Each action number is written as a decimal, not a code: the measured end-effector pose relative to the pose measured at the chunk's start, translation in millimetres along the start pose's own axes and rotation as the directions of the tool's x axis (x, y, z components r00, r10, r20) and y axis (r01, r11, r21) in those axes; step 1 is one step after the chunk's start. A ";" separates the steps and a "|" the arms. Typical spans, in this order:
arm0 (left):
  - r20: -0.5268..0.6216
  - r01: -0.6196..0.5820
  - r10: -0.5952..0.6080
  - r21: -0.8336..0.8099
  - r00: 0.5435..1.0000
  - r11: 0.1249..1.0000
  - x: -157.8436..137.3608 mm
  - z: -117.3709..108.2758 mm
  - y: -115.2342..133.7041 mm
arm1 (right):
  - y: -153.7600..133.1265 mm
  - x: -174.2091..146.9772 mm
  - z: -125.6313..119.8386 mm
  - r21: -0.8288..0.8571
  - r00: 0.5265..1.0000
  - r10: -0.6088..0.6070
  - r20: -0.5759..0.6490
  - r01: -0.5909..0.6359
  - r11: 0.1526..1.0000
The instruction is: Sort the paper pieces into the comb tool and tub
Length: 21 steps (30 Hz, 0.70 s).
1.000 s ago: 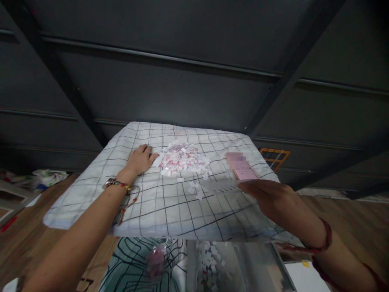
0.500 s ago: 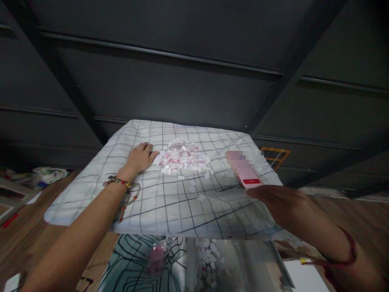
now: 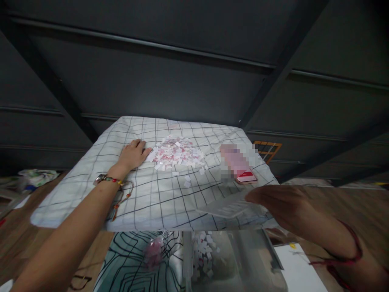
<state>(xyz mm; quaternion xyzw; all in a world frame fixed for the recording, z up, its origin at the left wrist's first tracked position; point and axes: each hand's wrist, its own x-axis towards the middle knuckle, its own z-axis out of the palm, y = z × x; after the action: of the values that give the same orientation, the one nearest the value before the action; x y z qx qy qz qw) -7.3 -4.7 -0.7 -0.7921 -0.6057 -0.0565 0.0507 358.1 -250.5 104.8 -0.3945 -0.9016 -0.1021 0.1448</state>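
My left hand (image 3: 132, 155) lies flat on the white checked cloth (image 3: 146, 198), fingers spread, with its thumb at the edge of a heap of small white and pinkish paper slips (image 3: 176, 153). A few slips lie loose in front of the heap. My right hand (image 3: 276, 202) is closed on a clear, flat plastic piece (image 3: 226, 206), held low over the cloth's near right side; its exact kind is hard to make out. Beyond that hand lies a pink phone (image 3: 246, 176), partly blurred out. Below the table edge stands a clear plastic bin (image 3: 252, 259) with more paper slips inside.
A dark panelled wall (image 3: 170, 85) rises right behind the table. A small pink plastic bag (image 3: 153, 252) rests on patterned fabric (image 3: 130, 263) below the near edge. White sheet (image 3: 299, 267) lies right of the bin. An orange-framed object (image 3: 267, 150) leans beyond the table's right side.
The view has shifted slightly to the right. My right hand has tilted the clear plastic piece, which now shows more of its face. My left hand stays beside the heap.
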 end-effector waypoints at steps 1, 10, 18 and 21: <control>0.001 -0.002 0.002 0.001 1.000 1.000 -0.1 -0.7 0.4 | -1.4 -3.0 -3.8 0.010 1.000 0.001 0.021 -0.001 1.000; 0.052 0.032 -0.032 0.001 0.998 0.999 0.1 -5.1 4.2 | -12.8 -18.8 -25.8 -0.016 0.999 0.000 0.043 0.001 1.000; 0.012 0.005 -0.005 -0.007 1.000 1.000 1.9 -0.9 -0.5 | -13.9 -21.8 -21.3 0.046 0.999 0.022 0.040 -0.024 0.999; 0.027 0.010 -0.010 -0.012 1.000 1.000 1.7 -1.2 -0.2 | -13.3 -18.7 -22.5 0.020 0.999 0.017 0.051 -0.018 1.000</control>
<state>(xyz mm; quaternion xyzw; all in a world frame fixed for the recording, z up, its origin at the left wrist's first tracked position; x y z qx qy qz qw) -7.0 -3.1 0.7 -0.7900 -0.6100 -0.0496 0.0376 364.4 -278.9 118.5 -0.4033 -0.9026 -0.0816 0.1268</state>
